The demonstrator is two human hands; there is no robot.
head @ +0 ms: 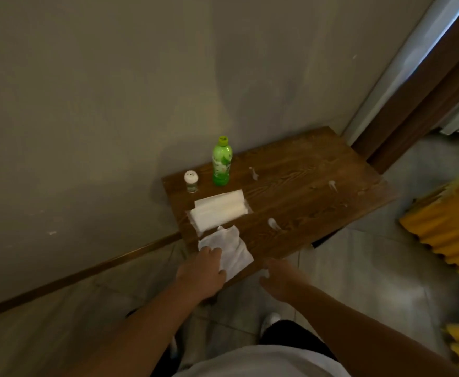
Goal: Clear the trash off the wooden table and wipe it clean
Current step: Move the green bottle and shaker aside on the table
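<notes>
Wooden table (pixel 304 186), a dark-grained rectangular top set against the beige wall, is your whole job, and it lies ahead of you with its near corner at your hands. Your left hand (pixel 202 270) rests flat, fingers spread, on a crumpled white wipe (pixel 229 247) at the table's 7 o'clock corner; it presses the wipe down and has not closed around it. Your right hand (pixel 276 276) hovers open and empty just off the near edge at 6 o'clock, touching nothing. Toward 9 o'clock sit a folded white stack of tissues (pixel 219 212), a small clear shaker jar with a white cap (pixel 191 181) and, beside it, a green plastic bottle with a yellow-green cap (pixel 221 161). Small white scraps (pixel 273 223) dot the bare wood from the centre out toward 3 o'clock. By my reading you are at the start of the clearing step, or just readying the wipe. Next, you need to gather the wipe into your left hand, then use the free right hand to pick off the scraps and lift away the bottle before any sweeping begins.
</notes>
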